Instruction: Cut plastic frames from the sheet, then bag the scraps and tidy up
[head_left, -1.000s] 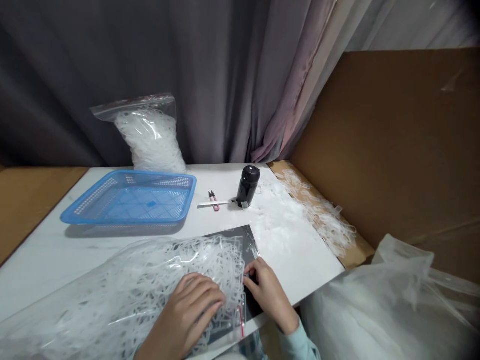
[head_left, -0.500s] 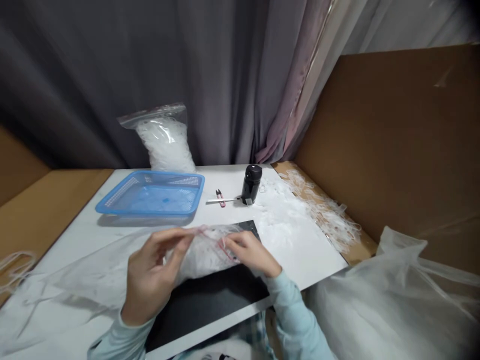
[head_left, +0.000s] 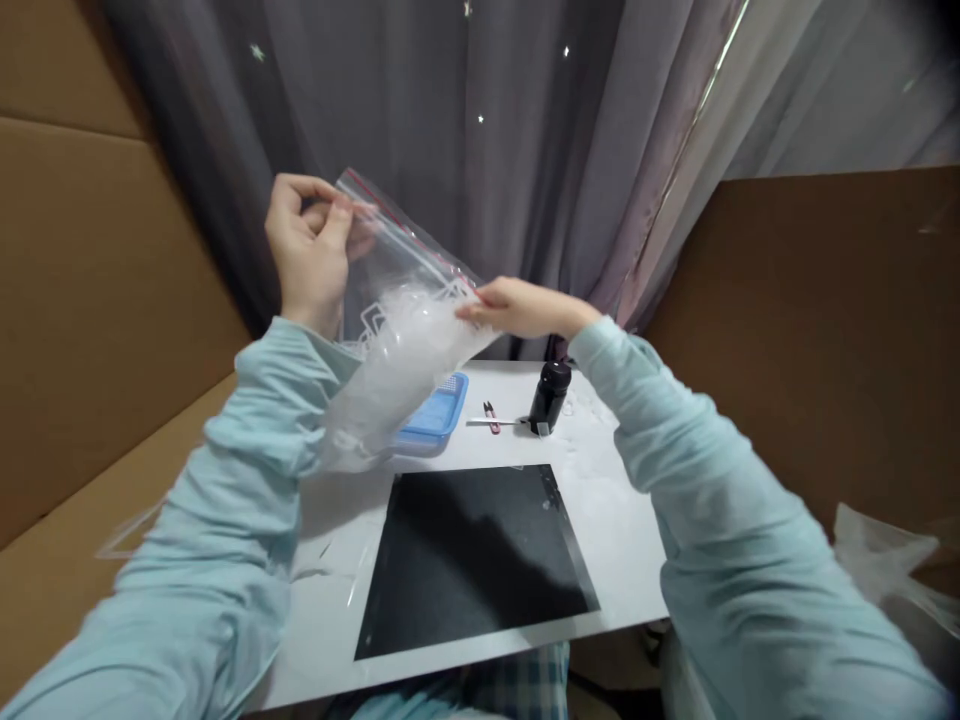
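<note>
A clear zip-lock bag (head_left: 409,345) with a red line along its seal hangs in the air, tilted down to the left. White and translucent small frame-like pieces fill its lower part. My left hand (head_left: 311,240) pinches the bag's upper left corner, while my right hand (head_left: 521,305) grips the other end of the seal on the right. Beneath, a black mat (head_left: 472,560) lies on the white table (head_left: 630,530). Partly hidden behind the bag is a blue plastic basket (head_left: 435,415).
Small thread snips (head_left: 491,417) and a thin white tool (head_left: 487,421) lie by a black bottle (head_left: 550,398). Cardboard walls stand at left (head_left: 97,250) and right (head_left: 810,340), a grey curtain (head_left: 420,120) behind. A translucent bag (head_left: 885,560) sits at lower right.
Both hands have lifted the zip-lock bag from over the black mat, up and away from the table. The mat now shows fully. The camera view has shifted.
</note>
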